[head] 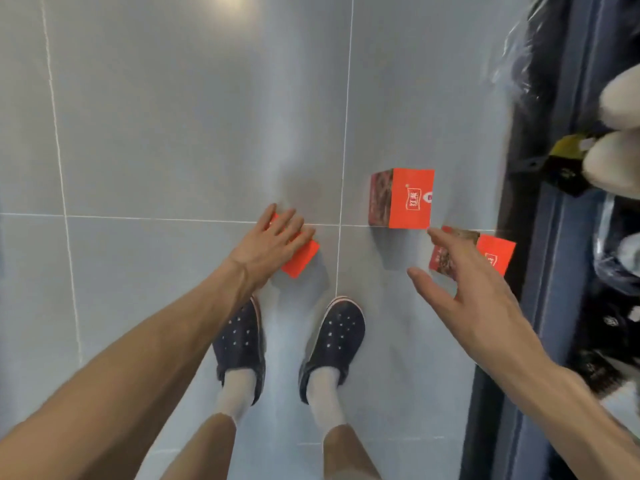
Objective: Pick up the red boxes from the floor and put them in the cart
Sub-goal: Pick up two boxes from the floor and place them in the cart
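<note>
The grey tiled floor (pixel 173 133) is filling most of the view, glossy and throwing back a ceiling light, and that sheen is suggesting a slick surface on which a cardboard box could skate away under a sideways push. A dark blue structure (pixel 561 237) is running down the right edge with plastic-wrapped goods behind it; it is probably the cart, though too little is showing to be sure, so the drop-off spot is remaining uncertain. The person is bending over, both arms reaching down past dark perforated shoes (pixel 332 337). Three red boxes are lying on the floor: the middle box (pixel 410 199) is standing upright on a tile seam, the right box (pixel 495 254) is sitting tilted just beside the blue structure, and the left box (pixel 301 256) is lying partly hidden under the left hand (pixel 273 237). That hand is resting flat on top with fingers spread, touching but not yet gripping, so pressing down could shove the box along the tile instead of lifting it. The right hand (pixel 460 292) is hanging open, thumb and fingers wide apart, between the middle and right boxes and holding neither; it could clip the middle box and topple it, or nudge the right one under the blue structure.
</note>
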`<state>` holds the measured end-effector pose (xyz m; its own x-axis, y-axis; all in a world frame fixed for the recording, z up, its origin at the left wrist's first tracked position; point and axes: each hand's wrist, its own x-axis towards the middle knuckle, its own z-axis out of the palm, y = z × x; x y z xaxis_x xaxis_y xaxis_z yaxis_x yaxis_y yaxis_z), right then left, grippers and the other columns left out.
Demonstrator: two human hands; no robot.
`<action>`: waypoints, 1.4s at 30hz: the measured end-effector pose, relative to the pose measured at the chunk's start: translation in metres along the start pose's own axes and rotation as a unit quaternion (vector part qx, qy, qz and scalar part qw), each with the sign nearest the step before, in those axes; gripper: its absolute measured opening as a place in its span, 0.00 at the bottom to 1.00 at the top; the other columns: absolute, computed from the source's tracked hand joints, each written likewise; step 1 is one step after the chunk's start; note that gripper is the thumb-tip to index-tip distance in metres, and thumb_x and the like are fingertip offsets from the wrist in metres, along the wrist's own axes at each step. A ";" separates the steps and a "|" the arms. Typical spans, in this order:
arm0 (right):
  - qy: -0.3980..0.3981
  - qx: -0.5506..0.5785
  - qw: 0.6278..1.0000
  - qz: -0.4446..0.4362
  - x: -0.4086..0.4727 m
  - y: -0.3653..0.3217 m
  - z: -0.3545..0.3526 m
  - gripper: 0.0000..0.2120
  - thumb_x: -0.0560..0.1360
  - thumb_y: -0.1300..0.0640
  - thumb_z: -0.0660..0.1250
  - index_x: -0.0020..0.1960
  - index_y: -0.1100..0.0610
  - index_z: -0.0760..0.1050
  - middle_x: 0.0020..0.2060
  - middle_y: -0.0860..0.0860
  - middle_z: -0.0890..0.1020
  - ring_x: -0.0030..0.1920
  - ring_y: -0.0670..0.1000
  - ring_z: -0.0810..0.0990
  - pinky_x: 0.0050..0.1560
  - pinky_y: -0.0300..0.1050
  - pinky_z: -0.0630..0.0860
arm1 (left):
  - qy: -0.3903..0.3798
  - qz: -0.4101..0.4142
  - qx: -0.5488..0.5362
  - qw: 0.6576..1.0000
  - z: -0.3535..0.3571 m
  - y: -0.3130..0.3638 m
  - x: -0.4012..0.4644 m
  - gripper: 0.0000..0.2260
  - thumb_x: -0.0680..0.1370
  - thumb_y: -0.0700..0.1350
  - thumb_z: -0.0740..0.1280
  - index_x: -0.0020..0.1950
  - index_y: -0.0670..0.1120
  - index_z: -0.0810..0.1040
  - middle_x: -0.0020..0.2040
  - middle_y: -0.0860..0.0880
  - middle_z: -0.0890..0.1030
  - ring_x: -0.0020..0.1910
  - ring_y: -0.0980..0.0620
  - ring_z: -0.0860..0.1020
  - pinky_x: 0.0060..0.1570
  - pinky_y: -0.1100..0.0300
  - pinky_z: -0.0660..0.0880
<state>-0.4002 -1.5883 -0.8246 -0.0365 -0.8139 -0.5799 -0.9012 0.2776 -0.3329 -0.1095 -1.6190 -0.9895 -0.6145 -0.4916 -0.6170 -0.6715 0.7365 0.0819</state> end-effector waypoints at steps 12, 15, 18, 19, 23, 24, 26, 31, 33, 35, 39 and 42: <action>0.046 0.058 0.995 0.073 0.038 -0.005 0.007 0.29 0.79 0.41 0.67 0.76 0.47 0.63 0.72 0.47 0.73 0.70 0.51 0.73 0.68 0.53 0.72 | 0.065 -0.079 -0.137 0.985 -0.032 -0.023 -0.058 0.37 0.67 0.42 0.74 0.74 0.45 0.66 0.64 0.43 0.74 0.63 0.39 0.73 0.66 0.43 0.66; 0.054 0.077 0.988 0.123 0.077 -0.004 0.024 0.37 0.77 0.43 0.70 0.79 0.54 0.57 0.73 0.54 0.69 0.72 0.57 0.70 0.70 0.54 0.67 | 0.098 -0.101 -0.181 0.973 -0.029 -0.031 -0.075 0.40 0.65 0.44 0.77 0.75 0.44 0.66 0.65 0.43 0.75 0.62 0.38 0.74 0.64 0.41 0.67; 0.037 0.080 0.984 0.157 0.120 -0.001 0.049 0.49 0.73 0.41 0.73 0.81 0.58 0.50 0.75 0.58 0.65 0.73 0.60 0.67 0.72 0.59 0.67 | 0.114 -0.125 -0.204 0.964 -0.009 -0.038 -0.083 0.41 0.66 0.48 0.78 0.76 0.45 0.64 0.67 0.43 0.74 0.64 0.38 0.73 0.65 0.41 0.67; 0.034 0.077 0.983 0.162 0.132 0.001 0.058 0.51 0.72 0.40 0.74 0.81 0.59 0.49 0.75 0.59 0.64 0.73 0.62 0.67 0.71 0.60 0.68 | 0.118 -0.131 -0.211 0.961 0.000 -0.038 -0.084 0.42 0.66 0.48 0.78 0.77 0.45 0.64 0.68 0.43 0.74 0.64 0.38 0.73 0.65 0.41 0.67; 0.062 0.065 0.976 0.199 0.166 0.007 0.086 0.55 0.71 0.41 0.76 0.81 0.61 0.44 0.76 0.60 0.60 0.73 0.64 0.65 0.71 0.62 0.67 | 0.126 -0.158 -0.244 0.949 0.030 -0.041 -0.090 0.43 0.66 0.50 0.79 0.77 0.47 0.63 0.68 0.44 0.73 0.65 0.38 0.73 0.64 0.41 0.67; 0.071 0.077 0.971 0.216 0.171 0.009 0.090 0.56 0.72 0.42 0.76 0.81 0.61 0.42 0.77 0.60 0.59 0.74 0.64 0.64 0.71 0.62 0.66 | 0.125 -0.163 -0.252 0.946 0.036 -0.041 -0.092 0.43 0.66 0.51 0.79 0.77 0.47 0.63 0.68 0.44 0.73 0.65 0.38 0.73 0.64 0.41 0.67; 0.081 0.107 0.958 0.255 0.178 0.012 0.095 0.54 0.72 0.44 0.77 0.81 0.62 0.44 0.76 0.60 0.61 0.74 0.64 0.65 0.72 0.61 0.67 | 0.123 -0.168 -0.264 0.942 0.044 -0.042 -0.098 0.44 0.66 0.52 0.78 0.77 0.47 0.62 0.69 0.45 0.73 0.66 0.39 0.72 0.64 0.42 0.67; 0.072 0.075 0.968 0.229 0.167 -0.002 0.071 0.41 0.69 0.45 0.77 0.70 0.62 0.60 0.64 0.60 0.73 0.62 0.64 0.76 0.63 0.62 0.74 | 0.110 -0.197 -0.296 0.928 0.031 -0.049 -0.121 0.42 0.67 0.53 0.78 0.76 0.47 0.63 0.68 0.45 0.74 0.65 0.39 0.72 0.64 0.43 0.67; 0.058 0.050 0.981 0.179 0.150 -0.019 0.041 0.40 0.68 0.44 0.77 0.69 0.60 0.61 0.62 0.58 0.74 0.60 0.63 0.77 0.60 0.61 0.76 | 0.107 -0.204 -0.302 0.925 0.011 -0.057 -0.133 0.42 0.66 0.52 0.79 0.76 0.48 0.63 0.67 0.46 0.74 0.63 0.40 0.73 0.62 0.43 0.68; 0.049 0.037 0.990 0.130 0.129 -0.045 0.002 0.39 0.67 0.42 0.76 0.68 0.57 0.62 0.60 0.55 0.76 0.57 0.61 0.78 0.57 0.59 0.77 | 0.111 -0.208 -0.308 0.922 -0.020 -0.068 -0.149 0.42 0.65 0.50 0.79 0.75 0.48 0.64 0.66 0.46 0.75 0.61 0.40 0.74 0.60 0.43 0.69; 0.035 0.006 0.999 0.013 0.080 -0.116 -0.096 0.38 0.62 0.33 0.73 0.64 0.50 0.65 0.55 0.51 0.77 0.53 0.57 0.78 0.54 0.58 0.76 | 0.130 -0.212 -0.319 0.914 -0.103 -0.097 -0.195 0.43 0.64 0.50 0.80 0.75 0.47 0.64 0.65 0.46 0.75 0.60 0.40 0.74 0.59 0.43 0.70; 0.031 -0.013 0.998 -0.049 0.036 -0.177 -0.177 0.40 0.62 0.30 0.72 0.67 0.48 0.65 0.57 0.50 0.77 0.54 0.56 0.77 0.56 0.59 0.76 | 0.159 -0.220 -0.298 0.915 -0.179 -0.120 -0.247 0.44 0.64 0.53 0.79 0.76 0.49 0.63 0.66 0.49 0.74 0.62 0.43 0.74 0.61 0.46 0.70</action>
<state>-0.3180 -1.7570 -0.6553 0.0270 -0.8668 -0.4979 -0.9127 0.1818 -0.3660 0.0490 -1.6692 -0.7067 -0.2570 -0.8595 -0.4419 -0.9312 0.0979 0.3511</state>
